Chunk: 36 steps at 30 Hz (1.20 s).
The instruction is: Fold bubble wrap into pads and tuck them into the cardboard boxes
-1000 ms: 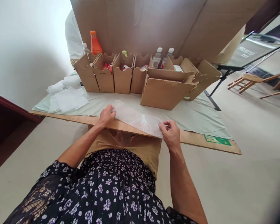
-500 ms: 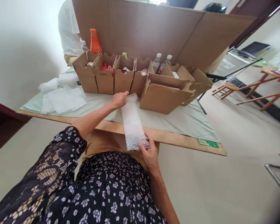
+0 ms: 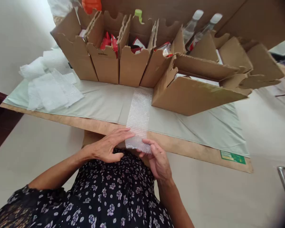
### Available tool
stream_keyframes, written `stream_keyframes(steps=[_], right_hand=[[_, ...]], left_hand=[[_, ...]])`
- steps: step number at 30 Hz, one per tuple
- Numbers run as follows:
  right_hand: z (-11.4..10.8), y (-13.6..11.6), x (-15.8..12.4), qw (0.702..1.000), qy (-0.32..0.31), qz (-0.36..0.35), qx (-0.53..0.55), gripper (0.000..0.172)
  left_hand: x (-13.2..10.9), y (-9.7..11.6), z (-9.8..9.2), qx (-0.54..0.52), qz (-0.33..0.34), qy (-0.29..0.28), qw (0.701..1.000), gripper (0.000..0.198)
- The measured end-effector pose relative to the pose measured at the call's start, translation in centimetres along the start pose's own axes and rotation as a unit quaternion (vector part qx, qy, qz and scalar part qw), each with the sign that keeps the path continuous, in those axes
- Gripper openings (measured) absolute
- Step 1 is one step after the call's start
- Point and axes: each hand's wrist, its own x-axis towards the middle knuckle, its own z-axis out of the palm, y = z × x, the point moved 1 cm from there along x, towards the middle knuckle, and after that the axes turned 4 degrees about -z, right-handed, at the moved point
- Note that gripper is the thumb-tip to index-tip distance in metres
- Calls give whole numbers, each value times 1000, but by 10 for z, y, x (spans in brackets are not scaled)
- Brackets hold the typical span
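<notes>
A long strip of bubble wrap (image 3: pixel 139 110), perhaps a flat pouch, lies from the cloth-covered table over its front edge toward my body. My right hand (image 3: pixel 158 158) pinches its near right corner, thumb on top and fingers partly hidden beneath. My left hand (image 3: pixel 112 144) has its fingers stretched out and the thumb apart; the fingertips rest on the left side of the wrap near its lower end. In front of the strip's far end stands a row of cardboard boxes (image 3: pixel 132 68).
Bubble wrap pieces (image 3: pixel 52 90) are piled at the table's left. The boxes hold red packets (image 3: pixel 108 41) and others. Clear bottles (image 3: pixel 191 28) with white caps and an orange bottle (image 3: pixel 91 5) stand behind. A larger cardboard box (image 3: pixel 194 96) sits right of the strip.
My left hand has let go of the strip's far end and come back to its near end, fingers now spread. My right hand still grips the near corner. The view has tilted down and closer.
</notes>
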Motion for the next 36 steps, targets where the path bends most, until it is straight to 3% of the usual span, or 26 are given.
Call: stream_keyframes(steps=[4, 6, 8, 10, 13, 16, 18, 21, 24, 27, 29, 32, 36], right_hand=[[1, -10, 31, 998, -2, -56, 11, 56], [-3, -10, 39, 993, 14, -106, -42, 63], [-11, -10, 39, 973, 38, -176, -145, 58], [-18, -11, 35, 917, 51, -268, -290, 45], [-25, -11, 34, 785, 6, -371, -495, 41], [-26, -7, 43, 683, -44, -387, -618, 43], [-24, -6, 50, 647, -44, -389, -655, 33], [-19, -8, 56, 648, -41, -404, -645, 24], [-16, -14, 59, 696, -62, -402, -592, 22], [-16, -19, 61, 750, -57, -368, -546, 21], [-17, -21, 60, 764, -18, -369, -529, 22], [-18, -23, 56, 720, 50, -432, -541, 33], [-15, -20, 60, 646, -18, -442, -622, 35]], left_hand=[[42, -2, 14, -1, -160, 133, 978, 34], [60, -11, 18, 21, -230, 164, 959, 34], [69, -17, 19, 57, -261, 172, 948, 44], [71, -20, 19, 87, -269, 169, 944, 51], [69, -21, 19, 114, -270, 162, 942, 59], [67, -21, 21, 152, -254, 175, 939, 58], [64, -19, 20, 177, -217, 198, 939, 55], [55, -13, 15, 193, -120, 199, 953, 53], [46, -8, 13, 176, -45, 151, 972, 35], [46, -10, 15, 144, -62, 156, 975, 24], [51, -13, 15, 120, -98, 177, 972, 24], [61, -19, 14, 86, -149, 196, 965, 26], [69, -23, 12, 97, -167, 210, 959, 27]])
